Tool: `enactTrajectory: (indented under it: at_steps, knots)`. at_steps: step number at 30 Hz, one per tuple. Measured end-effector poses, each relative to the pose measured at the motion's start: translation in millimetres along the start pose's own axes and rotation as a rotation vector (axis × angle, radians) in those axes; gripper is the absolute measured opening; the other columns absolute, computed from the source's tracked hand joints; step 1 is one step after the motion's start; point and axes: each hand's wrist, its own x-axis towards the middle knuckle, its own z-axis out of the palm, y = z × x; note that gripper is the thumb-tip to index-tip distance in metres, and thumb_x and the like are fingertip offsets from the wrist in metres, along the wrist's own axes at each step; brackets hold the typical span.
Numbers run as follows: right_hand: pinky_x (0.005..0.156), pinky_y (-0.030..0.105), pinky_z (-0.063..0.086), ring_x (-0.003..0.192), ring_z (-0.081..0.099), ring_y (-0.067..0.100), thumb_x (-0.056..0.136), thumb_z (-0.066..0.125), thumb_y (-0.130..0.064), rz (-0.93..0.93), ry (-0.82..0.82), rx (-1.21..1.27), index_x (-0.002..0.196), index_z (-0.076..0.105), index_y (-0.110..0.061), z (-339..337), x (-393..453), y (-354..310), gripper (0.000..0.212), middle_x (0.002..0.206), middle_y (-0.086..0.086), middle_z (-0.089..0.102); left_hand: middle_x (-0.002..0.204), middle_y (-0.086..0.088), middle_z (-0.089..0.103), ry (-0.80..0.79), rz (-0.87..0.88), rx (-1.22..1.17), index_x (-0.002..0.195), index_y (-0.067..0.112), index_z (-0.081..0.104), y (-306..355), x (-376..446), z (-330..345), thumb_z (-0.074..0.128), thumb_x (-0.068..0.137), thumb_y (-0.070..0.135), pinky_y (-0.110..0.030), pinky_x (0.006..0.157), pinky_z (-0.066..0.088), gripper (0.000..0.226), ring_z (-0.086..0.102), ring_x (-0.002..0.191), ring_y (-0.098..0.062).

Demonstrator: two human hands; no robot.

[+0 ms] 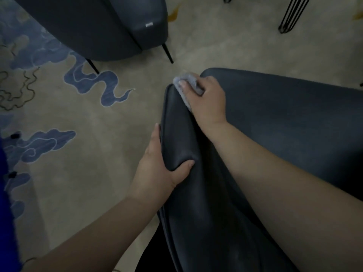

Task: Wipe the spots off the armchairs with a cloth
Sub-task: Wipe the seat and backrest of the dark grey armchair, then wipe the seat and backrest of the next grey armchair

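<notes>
At nine o'clock I see the beige carpet with blue cloud swirls [59,107], and at eleven o'clock a second dark blue-grey leather armchair on thin black legs [94,30], standing well apart from the one I am working on. Moving toward centre, my left hand [157,169] grips the padded edge of the near dark blue-grey leather armchair [284,118] — thumb pressed into the inner face, fingers running down the outer side — so the edge is clamped and held steady. Just past twelve o'clock from that hand, my right hand [208,101] has its fingers curled round a small pale grey fuzzy cloth [186,83], pressing it onto the rounded top corner of the chair's edge. The chair's broad curved surface fills the frame from three to five o'clock; I cannot make out any spots in this dim light. To wipe well, I judge it best to keep the bracing grip firm so the upholstery does not give, press the cloth flat, and work along the edge in short overlapping strokes — checking the seam, where grime likely collects. At one o'clock stand thin black wire legs [290,14].
</notes>
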Motion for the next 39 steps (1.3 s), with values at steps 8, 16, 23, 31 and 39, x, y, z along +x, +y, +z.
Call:
enactTrajectory:
  at_steps: [8,16,23,31,39]
  knots:
    - [0.059,0.028,0.043,0.065,0.059,0.009,0.087,0.057,-0.045,0.268,0.067,0.047,0.067,0.061,-0.016,-18,-38,35,0.036,0.068,0.004,0.063,0.144,0.016,0.043,-0.013,-0.004,0.003,0.151,0.038,0.009,1,-3,-1,0.070,0.058,0.062,-0.013,0.091,0.038,0.114,0.046,0.121,0.004]
    - [0.038,0.022,0.043,0.065,0.061,0.015,0.084,0.060,-0.050,0.421,-0.084,-0.043,0.062,0.054,-0.023,-58,-118,35,0.036,0.076,0.003,0.061,0.147,0.005,0.041,-0.075,0.015,0.040,0.153,0.030,0.003,4,0,-4,0.075,0.069,0.049,-0.023,0.098,0.041,0.112,0.046,0.127,-0.010]
    - [0.057,0.025,0.045,0.071,0.063,0.015,0.085,0.061,-0.043,0.300,0.043,-0.205,0.071,0.063,-0.022,-85,-99,-21,0.026,0.070,-0.005,0.063,0.153,-0.001,0.033,-0.256,0.035,0.218,0.154,0.027,0.006,10,4,-46,0.062,0.086,0.050,-0.032,0.109,0.035,0.091,0.040,0.135,-0.017]
    - [0.070,0.026,0.040,0.083,0.061,0.018,0.087,0.060,-0.042,0.194,0.135,-0.190,0.087,0.070,-0.020,-37,-97,-102,0.024,0.089,0.004,0.063,0.152,-0.006,0.036,-0.120,0.062,0.428,0.152,0.019,0.020,-9,11,-180,0.048,0.095,0.048,-0.033,0.105,0.037,0.069,0.042,0.134,-0.024]
    - [0.064,0.024,0.047,0.075,0.064,0.008,0.088,0.056,-0.042,0.160,0.190,-0.109,0.084,0.070,-0.021,43,-88,-182,0.026,0.079,-0.004,0.070,0.146,-0.006,0.043,-0.010,0.086,0.497,0.147,0.021,0.031,-49,32,-330,0.052,0.095,0.041,-0.036,0.102,0.038,0.060,0.044,0.131,-0.026]
